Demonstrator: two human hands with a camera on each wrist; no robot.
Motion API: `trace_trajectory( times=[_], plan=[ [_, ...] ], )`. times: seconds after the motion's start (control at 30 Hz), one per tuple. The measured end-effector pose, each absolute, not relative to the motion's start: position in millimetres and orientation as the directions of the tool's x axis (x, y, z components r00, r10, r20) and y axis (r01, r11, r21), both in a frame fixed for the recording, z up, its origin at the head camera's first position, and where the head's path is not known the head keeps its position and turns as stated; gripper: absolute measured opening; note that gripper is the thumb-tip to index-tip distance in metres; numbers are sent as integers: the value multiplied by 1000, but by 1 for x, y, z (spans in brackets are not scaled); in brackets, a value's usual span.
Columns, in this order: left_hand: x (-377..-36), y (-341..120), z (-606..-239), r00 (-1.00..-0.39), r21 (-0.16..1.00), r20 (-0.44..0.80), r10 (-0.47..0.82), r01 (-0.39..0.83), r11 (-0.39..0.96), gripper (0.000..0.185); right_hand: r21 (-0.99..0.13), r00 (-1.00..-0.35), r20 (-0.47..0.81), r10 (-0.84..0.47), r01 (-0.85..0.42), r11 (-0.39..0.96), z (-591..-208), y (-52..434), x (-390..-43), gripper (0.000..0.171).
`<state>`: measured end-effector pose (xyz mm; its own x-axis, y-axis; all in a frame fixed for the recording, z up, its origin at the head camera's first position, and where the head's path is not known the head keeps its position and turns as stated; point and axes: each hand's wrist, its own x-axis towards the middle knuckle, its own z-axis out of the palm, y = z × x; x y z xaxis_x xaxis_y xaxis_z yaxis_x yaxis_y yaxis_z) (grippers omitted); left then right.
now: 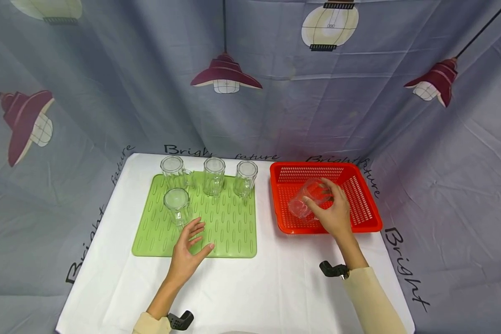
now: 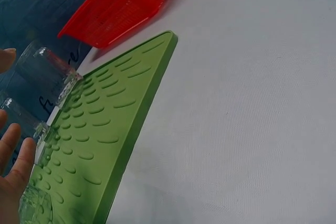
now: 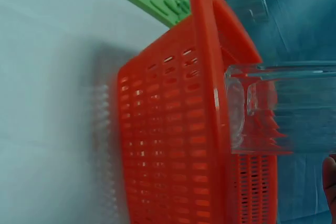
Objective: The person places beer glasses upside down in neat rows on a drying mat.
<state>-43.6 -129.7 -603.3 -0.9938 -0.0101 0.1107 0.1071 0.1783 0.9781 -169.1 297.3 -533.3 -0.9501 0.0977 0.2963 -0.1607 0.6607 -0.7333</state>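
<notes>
In the head view, my right hand grips a clear glass mug, thumb on one side and fingers on the other. That mug is tilted over the red plastic basket; the right wrist view shows the same glass beside the basket's rim. My left hand holds nothing, its fingers spread above the front of the green mat. Just beyond its fingertips stands one glass mug. Behind it, a row of glass mugs lines the mat's far edge, including a left one, a middle one and a right one.
A white cloth covers the table, with a strip of it between mat and basket. Grey curtains printed with lamps hang close behind the table and along both sides.
</notes>
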Motion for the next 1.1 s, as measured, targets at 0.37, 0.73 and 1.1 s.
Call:
trace_trajectory(
  times=[0.37, 0.73, 1.1],
  plan=[
    [-46, -126, -601, -994, 980, 108, -4, 106, 169, 83, -721, -946, 311, 90, -173, 671, -519, 289, -164, 79],
    [-43, -125, -603, -993, 976, 121, -3, 119, 180, 82, -719, -949, 306, 82, -174, 673, -519, 270, -147, 78],
    [-43, -120, -598, -993, 980, 119, 5, 118, 157, 84, -739, -926, 375, 34, -277, 614, -512, 254, -137, 81]
  ],
)
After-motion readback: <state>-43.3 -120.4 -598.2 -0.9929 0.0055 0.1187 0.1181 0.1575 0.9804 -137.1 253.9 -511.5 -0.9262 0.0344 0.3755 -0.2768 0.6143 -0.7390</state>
